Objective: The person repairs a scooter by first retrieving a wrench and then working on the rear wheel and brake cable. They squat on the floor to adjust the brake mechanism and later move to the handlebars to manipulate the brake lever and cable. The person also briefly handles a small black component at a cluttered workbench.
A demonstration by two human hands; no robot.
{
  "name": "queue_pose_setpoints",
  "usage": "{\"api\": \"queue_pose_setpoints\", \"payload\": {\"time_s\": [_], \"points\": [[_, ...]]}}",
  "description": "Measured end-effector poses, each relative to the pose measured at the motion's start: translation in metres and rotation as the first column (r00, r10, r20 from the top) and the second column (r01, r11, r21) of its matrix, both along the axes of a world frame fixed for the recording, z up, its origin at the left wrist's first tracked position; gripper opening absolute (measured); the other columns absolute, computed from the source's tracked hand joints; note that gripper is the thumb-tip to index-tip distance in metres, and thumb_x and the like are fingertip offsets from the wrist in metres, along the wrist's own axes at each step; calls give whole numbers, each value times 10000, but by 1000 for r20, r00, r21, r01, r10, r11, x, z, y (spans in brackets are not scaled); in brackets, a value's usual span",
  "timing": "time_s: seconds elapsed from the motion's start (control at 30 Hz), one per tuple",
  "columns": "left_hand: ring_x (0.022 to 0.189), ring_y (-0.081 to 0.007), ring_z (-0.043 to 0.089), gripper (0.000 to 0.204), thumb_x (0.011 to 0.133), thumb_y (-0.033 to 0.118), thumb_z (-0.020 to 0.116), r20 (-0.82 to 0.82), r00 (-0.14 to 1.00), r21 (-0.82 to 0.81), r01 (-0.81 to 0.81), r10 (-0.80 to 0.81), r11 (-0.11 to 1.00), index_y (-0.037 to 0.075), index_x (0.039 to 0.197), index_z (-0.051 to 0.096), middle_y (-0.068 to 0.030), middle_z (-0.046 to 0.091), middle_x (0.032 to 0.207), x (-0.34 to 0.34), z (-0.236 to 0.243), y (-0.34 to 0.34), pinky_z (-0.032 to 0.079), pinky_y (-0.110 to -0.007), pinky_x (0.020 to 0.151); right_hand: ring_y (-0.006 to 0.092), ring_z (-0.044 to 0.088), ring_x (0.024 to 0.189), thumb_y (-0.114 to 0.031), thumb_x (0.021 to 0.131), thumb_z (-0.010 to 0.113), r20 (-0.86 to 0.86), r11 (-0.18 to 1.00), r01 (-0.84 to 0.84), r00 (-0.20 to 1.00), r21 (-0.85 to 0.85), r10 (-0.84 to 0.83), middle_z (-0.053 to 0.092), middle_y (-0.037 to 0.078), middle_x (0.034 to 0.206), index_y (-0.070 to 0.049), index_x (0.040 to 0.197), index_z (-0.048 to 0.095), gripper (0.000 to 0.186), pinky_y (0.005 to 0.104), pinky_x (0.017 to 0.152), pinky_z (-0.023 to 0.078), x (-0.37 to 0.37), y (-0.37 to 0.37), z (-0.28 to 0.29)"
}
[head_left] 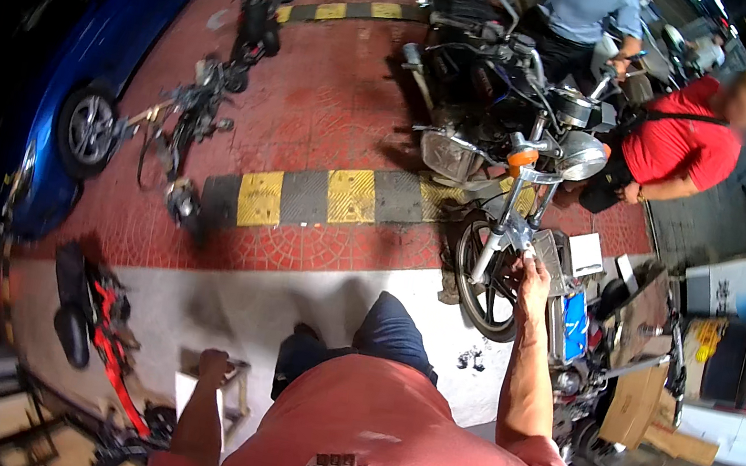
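Note:
My right arm stretches out to a parked motorcycle's silver front fork [491, 251], where my right hand [533, 274] has its fingers closed on a small part I cannot make out, just above the black front wheel [470, 296]. The round headlight [584, 158] and orange indicator [523, 159] sit higher on the bike. My left hand [216, 366], low on the left, has curled fingers beside a small stool-like frame [236, 401]; whether it grips anything is unclear.
Blue car [66, 91] at left, scooter parts [220, 94], red folded scooter [114, 349] lower left. Yellow-black speed bump [350, 193]. Person in red [676, 143] and person in light-blue shirt [589, 15] beside the bike. Cardboard [632, 402], blue package [574, 326] and assorted parts at right.

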State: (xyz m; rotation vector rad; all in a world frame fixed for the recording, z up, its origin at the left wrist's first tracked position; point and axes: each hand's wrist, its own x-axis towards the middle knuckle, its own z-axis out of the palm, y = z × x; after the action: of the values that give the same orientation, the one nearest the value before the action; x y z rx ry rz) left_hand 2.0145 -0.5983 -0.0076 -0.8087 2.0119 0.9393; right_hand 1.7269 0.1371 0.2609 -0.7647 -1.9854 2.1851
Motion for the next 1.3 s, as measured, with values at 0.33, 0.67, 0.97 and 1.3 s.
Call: {"api": "queue_pose_setpoints", "payload": {"time_s": [0.33,0.67,0.97,1.3], "points": [[683,-164,624,243,925,225,617,-545,803,279,-98,241,955,17,1031,686,-105,673,834,-569,174,126,485,-292,606,117,535,801,-304,987,630,-260,715,171,965,678,15,653,51,926,17,1147,608,360,283,732,457,-189,-55,110],[872,-149,647,443,1008,425,542,-547,806,675,266,225,688,37,1204,630,-87,681,1057,-756,259,325,524,-280,705,372,515,1237,-449,860,724,-90,372,-39,942,928,324,559,201,1312,6,1274,592,630,432,1049,417,-395,-77,149],[1038,-330,630,302,963,305,596,-951,-29,-234,717,-307,657,68,1140,656,-109,652,1148,-881,319,459,519,-403,864,402,608,1001,-491,825,743,2,453,-78,986,888,165,624,213,1059,1,1117,630,583,449,878,479,-445,-61,106],[1033,-249,605,246,946,313,579,-800,-364,-598,415,-477,686,174,1118,685,-24,676,1061,-810,323,492,392,-473,900,358,638,998,-374,798,793,-191,548,89,973,832,132,654,212,1056,5,1131,624,532,411,882,497,-392,-44,98]]}}
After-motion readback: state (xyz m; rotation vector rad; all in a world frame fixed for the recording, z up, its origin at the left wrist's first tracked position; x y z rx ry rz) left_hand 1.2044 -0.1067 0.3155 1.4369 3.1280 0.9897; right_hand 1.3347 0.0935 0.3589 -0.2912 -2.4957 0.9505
